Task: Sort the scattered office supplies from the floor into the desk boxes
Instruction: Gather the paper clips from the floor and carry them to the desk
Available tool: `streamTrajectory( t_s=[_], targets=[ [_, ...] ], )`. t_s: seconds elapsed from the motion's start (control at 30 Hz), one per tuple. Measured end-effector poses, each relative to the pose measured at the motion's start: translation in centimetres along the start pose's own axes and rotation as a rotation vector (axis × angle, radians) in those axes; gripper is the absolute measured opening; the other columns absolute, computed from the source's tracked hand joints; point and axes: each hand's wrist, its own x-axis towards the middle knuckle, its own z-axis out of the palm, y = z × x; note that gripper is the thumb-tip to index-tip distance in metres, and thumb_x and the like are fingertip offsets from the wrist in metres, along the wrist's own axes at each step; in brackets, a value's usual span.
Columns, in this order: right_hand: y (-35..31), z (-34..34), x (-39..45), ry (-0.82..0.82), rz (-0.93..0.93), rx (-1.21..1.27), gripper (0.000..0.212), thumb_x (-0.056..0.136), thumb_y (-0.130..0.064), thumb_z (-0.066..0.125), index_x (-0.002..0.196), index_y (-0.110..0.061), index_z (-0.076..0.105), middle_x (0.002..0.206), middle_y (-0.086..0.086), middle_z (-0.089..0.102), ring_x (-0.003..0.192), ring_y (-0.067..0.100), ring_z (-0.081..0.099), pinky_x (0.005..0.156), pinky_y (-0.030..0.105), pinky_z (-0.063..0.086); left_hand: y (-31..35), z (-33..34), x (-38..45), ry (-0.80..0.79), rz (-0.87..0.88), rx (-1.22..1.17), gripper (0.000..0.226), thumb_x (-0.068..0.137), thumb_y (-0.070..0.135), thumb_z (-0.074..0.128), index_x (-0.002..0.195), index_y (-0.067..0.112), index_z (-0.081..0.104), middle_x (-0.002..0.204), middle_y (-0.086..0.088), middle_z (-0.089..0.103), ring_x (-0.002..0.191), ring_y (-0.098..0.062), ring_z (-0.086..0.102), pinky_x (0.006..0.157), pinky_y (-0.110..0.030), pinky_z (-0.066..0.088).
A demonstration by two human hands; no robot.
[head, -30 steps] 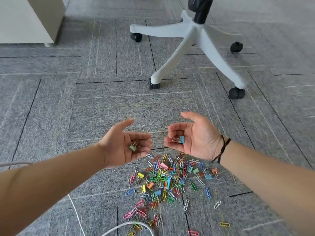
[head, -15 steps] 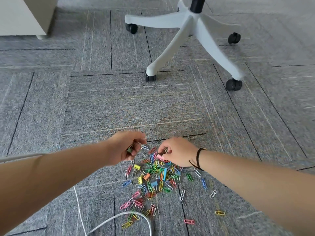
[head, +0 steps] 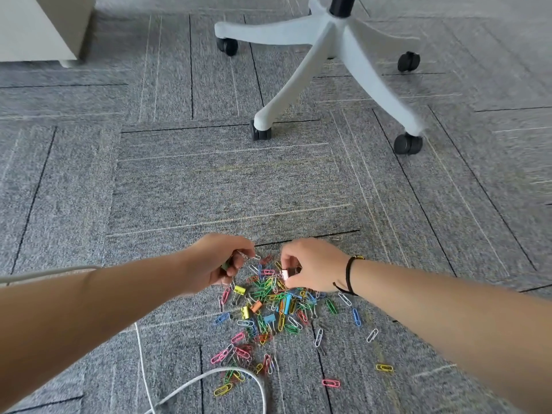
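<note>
Pink binder clip (head: 285,274) is being pinched by the right hand (head: 313,268) at the carpet pile (head: 268,309), a greenish clip (head: 225,265) is being clenched in the left hand (head: 221,261), most supplies unsorted, boxes unseen.

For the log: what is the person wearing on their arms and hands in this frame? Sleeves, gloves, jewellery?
Both forearms are bare, with no sleeves in view and no gloves. The left hand and its wrist carry nothing visible. The right hand has a thin black cord bracelet looped around the wrist, with a small yellowish bead or knot at its upper side. No rings or watch can be made out on either hand.
</note>
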Motion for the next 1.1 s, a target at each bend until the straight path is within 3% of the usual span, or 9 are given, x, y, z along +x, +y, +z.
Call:
streamTrajectory(
  t_s=[0.13,0.37,0.5,0.63,0.73,0.8,0.93,1.03,1.1],
  targets=[
    [0.0,0.0,-0.3,0.024,0.008,0.120,0.015,0.082,-0.020,0.078,0.093,-0.019,0.068,0.093,-0.009,0.069,0.061,-0.010,0.055,0.056,0.009,0.036,0.1,0.2,-0.2,-0.015,-0.003,-0.030,0.018,0.098,0.018,0.061,0.097,0.000,0.065,0.060,-0.004,0.056,0.047,-0.014,0.044,0.044,-0.024,0.036],
    [-0.7,-3.4,0.0,0.068,0.094,0.413,0.016,0.077,-0.010,0.076,0.091,-0.012,0.070,0.079,-0.004,0.068,0.060,0.002,0.055,0.057,0.017,0.046,0.9,0.3,-0.7,-0.045,0.013,-0.072,0.020,0.097,0.018,0.061,0.096,-0.001,0.065,0.064,-0.006,0.056,0.050,-0.015,0.044,0.047,-0.024,0.037],
    [-1.0,-4.1,0.0,0.006,0.234,0.736,0.016,0.082,-0.001,0.069,0.098,0.002,0.069,0.065,-0.001,0.061,0.040,0.006,0.035,0.039,0.020,0.026,1.3,0.5,-1.3,-0.118,0.023,-0.170,0.034,0.102,0.033,0.050,0.098,0.002,0.063,0.073,-0.010,0.065,0.058,-0.019,0.057,0.056,-0.028,0.047],
    [-1.5,-4.5,-0.1,-0.128,0.231,1.116,0.017,0.087,-0.002,0.071,0.103,-0.004,0.065,0.061,-0.003,0.062,0.044,0.010,0.021,0.045,0.028,0.010,1.7,0.8,-1.9,-0.255,-0.022,-0.333,0.062,0.103,0.053,0.038,0.119,-0.003,0.060,0.093,-0.019,0.070,0.080,-0.028,0.068,0.074,-0.037,0.057],
    [-2.7,-5.2,-0.1,-0.066,0.160,1.020,0.031,0.081,-0.011,0.081,0.105,-0.004,0.064,0.066,0.001,0.060,0.043,0.011,0.031,0.043,0.026,0.017,1.9,0.8,-2.1,-0.345,-0.024,-0.403,0.074,0.103,0.059,0.032,0.131,-0.005,0.055,0.106,-0.024,0.068,0.090,-0.032,0.068,0.079,-0.040,0.058],
    [-3.6,-5.5,0.1,0.047,0.106,0.865,0.035,0.076,-0.019,0.086,0.103,-0.007,0.067,0.078,0.005,0.068,0.051,0.011,0.052,0.047,0.020,0.037,2.2,0.9,-2.3,-0.356,-0.009,-0.442,0.072,0.104,0.057,0.031,0.132,-0.005,0.055,0.106,-0.023,0.068,0.089,-0.032,0.068,0.079,-0.039,0.058],
    [-3.9,-6.0,0.6,0.220,0.121,1.017,0.024,0.090,-0.029,0.071,0.089,-0.006,0.066,0.078,0.006,0.067,0.044,0.009,0.039,0.042,0.022,0.030,2.3,-0.1,-2.2,-0.276,0.037,-0.437,0.055,0.105,0.046,0.037,0.111,-0.001,0.065,0.088,-0.016,0.069,0.073,-0.024,0.065,0.063,-0.032,0.055],
    [-2.3,-5.1,0.3,0.089,0.361,1.426,0.027,0.097,-0.027,0.061,0.075,-0.011,0.059,0.068,0.003,0.060,0.045,0.010,0.034,0.041,0.023,0.023,1.8,-1.1,-2.0,-0.217,0.037,-0.375,0.044,0.102,0.042,0.045,0.086,0.005,0.063,0.078,-0.011,0.062,0.063,-0.021,0.056,0.057,-0.029,0.049],
    [-1.5,-3.4,-0.5,-0.016,0.422,1.288,0.026,0.097,-0.027,0.062,0.079,-0.008,0.059,0.069,0.002,0.060,0.045,0.009,0.032,0.042,0.022,0.022,1.4,-1.4,-1.8,-0.187,0.036,-0.340,0.042,0.099,0.041,0.048,0.074,0.009,0.058,0.073,-0.010,0.057,0.059,-0.020,0.050,0.055,-0.029,0.043]
  ],
)
